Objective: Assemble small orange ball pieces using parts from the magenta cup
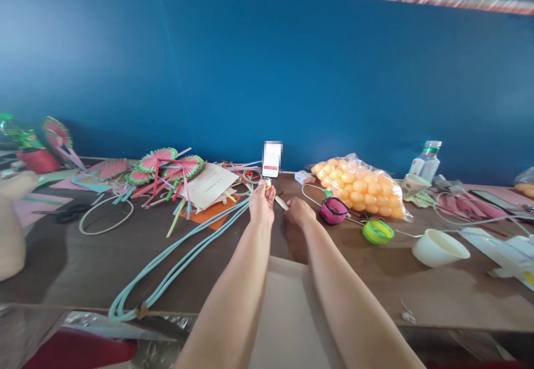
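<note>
As both arms reach forward, left hand (261, 203) pinches a bead (267, 182), right hand (298, 213) clenches a stick (281, 202).

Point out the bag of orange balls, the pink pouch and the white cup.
bag of orange balls (359, 187), head view, middle of the bag
pink pouch (334, 211), head view, its front
white cup (434, 256), head view, outer wall

Fans (167, 166) left of cords (179, 257); ball bag (361, 185) right.
</note>
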Demonstrator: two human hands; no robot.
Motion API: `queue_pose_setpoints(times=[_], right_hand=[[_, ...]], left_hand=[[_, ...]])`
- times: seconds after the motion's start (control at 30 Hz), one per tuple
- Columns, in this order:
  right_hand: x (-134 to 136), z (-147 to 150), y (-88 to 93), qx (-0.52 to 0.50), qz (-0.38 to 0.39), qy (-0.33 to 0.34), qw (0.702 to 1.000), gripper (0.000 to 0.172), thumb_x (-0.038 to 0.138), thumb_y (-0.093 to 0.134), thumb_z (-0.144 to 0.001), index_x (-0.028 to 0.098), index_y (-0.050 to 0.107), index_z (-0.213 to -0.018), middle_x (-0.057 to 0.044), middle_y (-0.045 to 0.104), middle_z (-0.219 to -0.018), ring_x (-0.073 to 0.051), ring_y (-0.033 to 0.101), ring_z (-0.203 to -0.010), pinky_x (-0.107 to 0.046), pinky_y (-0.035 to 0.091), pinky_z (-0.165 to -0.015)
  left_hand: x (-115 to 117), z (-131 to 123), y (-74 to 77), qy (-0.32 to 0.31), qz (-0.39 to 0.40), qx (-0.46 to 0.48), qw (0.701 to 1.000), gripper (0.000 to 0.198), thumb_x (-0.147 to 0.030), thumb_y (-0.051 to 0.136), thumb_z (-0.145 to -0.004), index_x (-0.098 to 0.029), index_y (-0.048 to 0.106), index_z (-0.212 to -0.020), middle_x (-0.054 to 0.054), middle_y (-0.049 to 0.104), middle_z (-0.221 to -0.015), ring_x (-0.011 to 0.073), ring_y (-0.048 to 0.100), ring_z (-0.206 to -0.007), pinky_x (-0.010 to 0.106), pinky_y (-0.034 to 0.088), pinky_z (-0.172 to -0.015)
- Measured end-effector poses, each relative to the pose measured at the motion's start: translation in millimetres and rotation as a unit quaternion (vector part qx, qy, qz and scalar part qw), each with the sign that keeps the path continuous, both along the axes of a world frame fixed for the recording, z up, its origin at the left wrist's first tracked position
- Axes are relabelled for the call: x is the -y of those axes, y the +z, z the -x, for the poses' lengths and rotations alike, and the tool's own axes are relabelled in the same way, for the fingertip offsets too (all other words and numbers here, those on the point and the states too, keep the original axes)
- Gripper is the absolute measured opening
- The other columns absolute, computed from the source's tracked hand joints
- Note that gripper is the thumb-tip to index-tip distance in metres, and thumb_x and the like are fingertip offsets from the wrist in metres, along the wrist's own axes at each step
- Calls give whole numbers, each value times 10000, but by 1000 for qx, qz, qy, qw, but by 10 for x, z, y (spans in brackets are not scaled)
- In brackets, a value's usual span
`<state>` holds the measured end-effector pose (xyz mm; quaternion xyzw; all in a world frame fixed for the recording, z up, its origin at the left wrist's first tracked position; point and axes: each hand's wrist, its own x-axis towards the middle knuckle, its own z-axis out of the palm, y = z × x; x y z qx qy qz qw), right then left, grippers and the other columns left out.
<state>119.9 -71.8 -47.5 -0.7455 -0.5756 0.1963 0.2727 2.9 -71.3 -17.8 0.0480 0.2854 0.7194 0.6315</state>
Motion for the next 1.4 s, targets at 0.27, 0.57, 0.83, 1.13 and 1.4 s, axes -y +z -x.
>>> queue_pose_setpoints(times=[0.27, 0.57, 0.83, 1.13, 1.4], right_hand=[[103, 112, 268, 36, -99, 14, 994, 307, 209, 619, -723, 220, 690, -1021, -116, 663, -1029, -265, 630, -979, -385, 470, -864], [276, 207, 452, 17, -342, 62, 937, 339, 197, 557, -769, 228, 669, -1088, -94, 622, -1105, -230, 604, -956, -345, 491, -839], [283, 238, 430, 63, -279, 84, 955, 303, 215, 571, -778, 273, 680, -1054, -49, 630, -1108, -223, 608, -948, -313, 485, -745], [296, 240, 450, 58, -274, 83, 956, 313, 215, 567, -782, 268, 681, -1069, -43, 633, -1107, -211, 615, -955, -303, 498, -762], [285, 231, 431, 74, -252, 78, 962, 307, 231, 566, -793, 281, 673, -1077, -31, 626, -1116, -203, 622, -961, -302, 510, -776]], left_hand=[[0, 14, 27, 16, 19, 18, 1000, 122, -176, 586, -897, -109, 619, -800, 49, 636, -751, 87, 639, -642, 198, 545, -669], [-31, 81, -1, 67, 22, 10, 997, 93, -173, 573, -904, -150, 560, -815, 24, 598, -769, 78, 635, -679, 220, 549, -756], [-62, 106, -34, 99, 44, 7, 994, 53, -166, 593, -888, -164, 548, -861, 13, 590, -786, 62, 614, -673, 216, 559, -769], [-31, 106, 21, 100, 55, 26, 993, 53, -150, 554, -909, -149, 543, -857, 27, 597, -801, 61, 603, -659, 205, 557, -752], [-18, 99, 41, 106, 59, 37, 992, 68, -152, 565, -904, -150, 553, -837, 30, 595, -796, 73, 603, -683, 218, 558, -760]])
